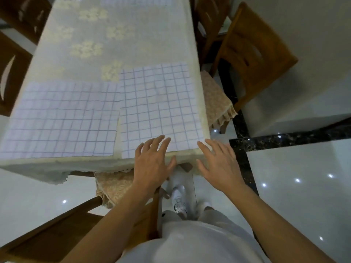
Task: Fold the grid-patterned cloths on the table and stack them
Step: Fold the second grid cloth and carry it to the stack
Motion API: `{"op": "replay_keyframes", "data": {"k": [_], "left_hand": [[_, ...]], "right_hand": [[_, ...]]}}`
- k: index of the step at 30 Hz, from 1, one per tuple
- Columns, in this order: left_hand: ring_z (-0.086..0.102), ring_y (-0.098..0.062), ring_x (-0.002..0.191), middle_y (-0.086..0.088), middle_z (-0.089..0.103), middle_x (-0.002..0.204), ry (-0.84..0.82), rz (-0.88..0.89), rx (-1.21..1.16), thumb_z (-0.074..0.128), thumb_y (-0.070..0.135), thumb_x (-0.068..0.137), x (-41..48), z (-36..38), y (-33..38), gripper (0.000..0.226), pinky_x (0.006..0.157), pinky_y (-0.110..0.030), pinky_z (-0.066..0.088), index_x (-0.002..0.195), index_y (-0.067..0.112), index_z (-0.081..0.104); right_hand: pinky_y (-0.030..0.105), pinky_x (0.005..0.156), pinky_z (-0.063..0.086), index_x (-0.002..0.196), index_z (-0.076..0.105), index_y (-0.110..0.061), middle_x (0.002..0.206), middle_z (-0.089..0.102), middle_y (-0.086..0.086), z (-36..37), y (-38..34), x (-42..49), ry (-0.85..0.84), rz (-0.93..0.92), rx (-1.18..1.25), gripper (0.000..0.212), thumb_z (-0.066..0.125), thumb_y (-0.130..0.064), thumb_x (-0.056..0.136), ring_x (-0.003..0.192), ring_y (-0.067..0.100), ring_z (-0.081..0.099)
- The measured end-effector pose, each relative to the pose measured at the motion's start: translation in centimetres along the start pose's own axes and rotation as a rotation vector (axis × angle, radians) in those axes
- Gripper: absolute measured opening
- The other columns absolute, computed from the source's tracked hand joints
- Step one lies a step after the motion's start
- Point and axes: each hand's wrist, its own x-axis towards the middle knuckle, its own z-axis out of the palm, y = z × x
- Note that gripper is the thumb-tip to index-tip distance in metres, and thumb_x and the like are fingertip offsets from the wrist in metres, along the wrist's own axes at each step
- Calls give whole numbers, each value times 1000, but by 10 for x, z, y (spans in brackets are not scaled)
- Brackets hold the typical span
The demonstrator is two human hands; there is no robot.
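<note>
Your left hand (152,160) hovers palm down at the near edge of the table (95,44) draped in a cream floral tablecloth, fingers (157,142) spread and released over the near edge of the white grid-patterned cloth (159,109). Your right hand (218,160), equally splayed and empty, sits at 3 o'clock by the corner. A second, lilac-tinted grid cloth (60,118) lies flat at 9 o'clock, just beside the first.

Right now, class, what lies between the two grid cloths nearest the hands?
In the head view, only a narrow strip of the pale tablecloth separates the left cloth from the right cloth; nothing else lies there.
</note>
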Motion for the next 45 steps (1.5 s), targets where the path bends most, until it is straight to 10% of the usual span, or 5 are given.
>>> {"op": "replay_keyframes", "data": {"k": [13,18,32,45], "left_hand": [[34,-26,143,-6,36,156,-227,67,7,62,50,87,41,46,-82,75,116,-47,31,151,22,34],[5,-18,153,-4,7,166,-335,86,89,27,67,91,43,74,-90,86,124,-43,13,158,17,7],[20,-23,150,-8,22,162,-269,111,84,38,50,101,29,88,-89,67,121,-46,26,154,11,28],[33,-27,145,-10,37,155,-184,278,-69,58,-1,92,11,75,-95,61,114,-51,37,148,7,39]], "right_hand": [[48,120,27,150,40,-21,155,39,9,57,12,90,-180,-257,26,58,52,-41,97,146,29,31],[44,125,11,157,23,-21,165,17,6,84,20,119,-247,-364,0,73,49,-53,97,153,25,9],[51,123,16,157,23,-23,166,15,3,110,28,120,-230,-472,-104,80,39,-66,92,154,24,10],[52,115,35,151,40,-13,158,34,10,96,45,88,-140,-562,-91,60,43,-1,92,147,32,29]]}}
